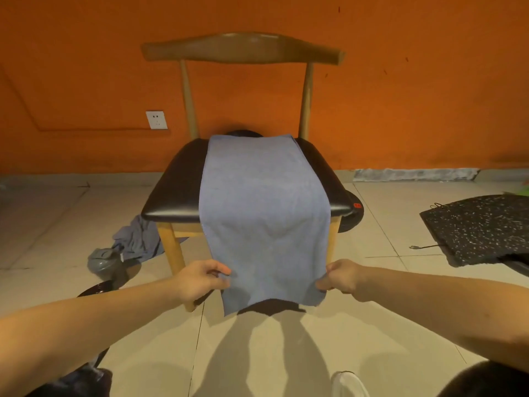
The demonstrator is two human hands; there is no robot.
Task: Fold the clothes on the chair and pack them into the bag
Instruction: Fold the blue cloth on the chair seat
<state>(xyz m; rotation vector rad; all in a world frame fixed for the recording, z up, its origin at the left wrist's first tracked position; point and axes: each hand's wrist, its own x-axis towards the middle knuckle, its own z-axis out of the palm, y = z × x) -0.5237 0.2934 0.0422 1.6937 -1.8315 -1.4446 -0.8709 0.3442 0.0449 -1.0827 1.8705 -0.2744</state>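
Orange wall (pixel 86 67) and tiled floor (pixel 372 325) surround a wooden chair (pixel 243 50). Blue-grey cloth (pixel 263 202) lies lengthwise over the chair's black seat, its near end hanging off the front edge. A crumpled garment (pixel 140 242) lies on the floor to the left. Left hand (pixel 197 279) and right hand (pixel 342 275) each hold a near corner, fingers (pixel 220 267) pinched on the fabric. Risk: an uneven lift would likely skew the fold, and a sharp pull could drag the cloth off the glossy seat.
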